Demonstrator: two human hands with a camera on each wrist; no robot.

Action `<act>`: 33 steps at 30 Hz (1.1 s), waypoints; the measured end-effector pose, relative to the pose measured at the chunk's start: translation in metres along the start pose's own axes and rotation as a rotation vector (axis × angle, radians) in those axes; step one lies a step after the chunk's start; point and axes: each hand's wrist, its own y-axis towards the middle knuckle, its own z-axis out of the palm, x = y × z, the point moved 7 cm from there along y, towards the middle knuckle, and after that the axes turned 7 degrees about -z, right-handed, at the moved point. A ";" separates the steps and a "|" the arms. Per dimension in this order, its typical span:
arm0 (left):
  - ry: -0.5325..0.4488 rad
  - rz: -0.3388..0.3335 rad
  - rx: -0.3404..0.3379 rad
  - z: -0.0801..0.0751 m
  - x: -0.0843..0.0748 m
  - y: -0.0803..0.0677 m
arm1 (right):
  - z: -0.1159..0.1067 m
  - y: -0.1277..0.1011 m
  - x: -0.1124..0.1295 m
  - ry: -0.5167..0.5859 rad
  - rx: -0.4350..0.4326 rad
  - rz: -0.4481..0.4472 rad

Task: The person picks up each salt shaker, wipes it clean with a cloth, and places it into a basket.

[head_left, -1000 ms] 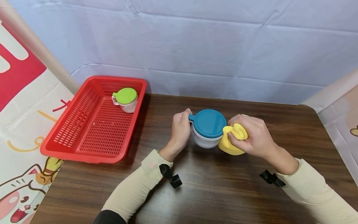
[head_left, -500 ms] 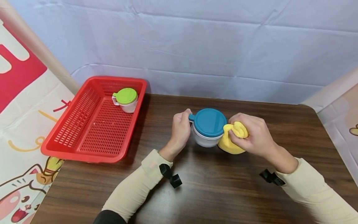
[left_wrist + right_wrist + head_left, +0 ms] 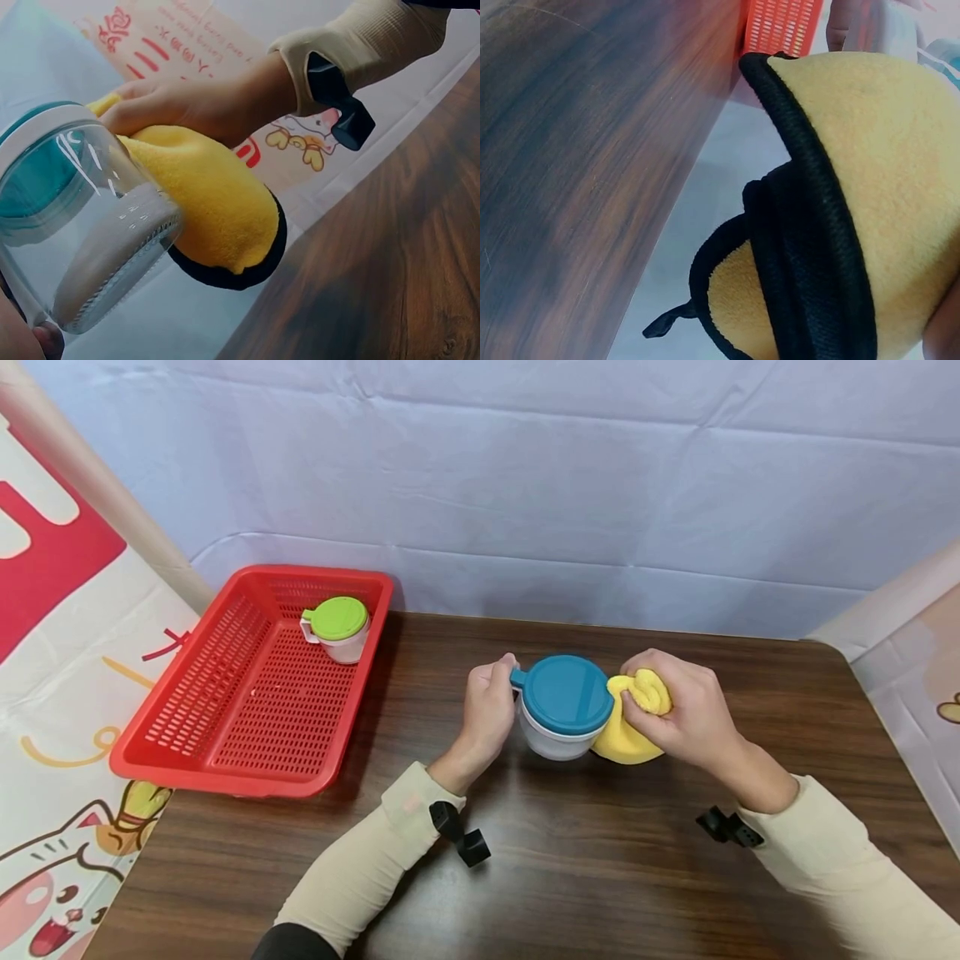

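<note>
My left hand [image 3: 487, 706] grips the handle of a clear seasoning jar [image 3: 555, 743] with a blue lid [image 3: 567, 693]. In the left wrist view the jar [image 3: 97, 247] appears as see-through glass with a ridged base and a pale rim. My right hand [image 3: 686, 710] holds a bunched yellow cloth [image 3: 626, 739] against the jar's right side. Black edging borders the cloth [image 3: 210, 202] in the left wrist view. The cloth [image 3: 877, 150] fills much of the right wrist view and hides most of the right hand there.
A red perforated basket [image 3: 255, 693] stands on the left of the brown wooden table [image 3: 600, 877]. Inside it, near the back right corner, sits a similar jar [image 3: 343, 647] with a green lid [image 3: 339, 617]. A pale cloth backdrop [image 3: 525, 502] rises behind the table.
The right hand and cloth have shifted slightly right and away from me along the jar's side. The jar and left hand have moved slightly right. The basket stays put.
</note>
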 end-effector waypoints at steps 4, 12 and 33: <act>0.004 0.002 -0.004 0.001 0.001 0.000 | 0.001 0.000 -0.004 -0.001 0.003 0.010; 0.026 0.006 -0.006 0.001 0.003 -0.001 | 0.007 0.001 -0.013 -0.002 0.079 0.059; 0.035 -0.009 -0.071 0.001 0.004 -0.001 | 0.030 0.023 -0.031 0.167 0.246 0.154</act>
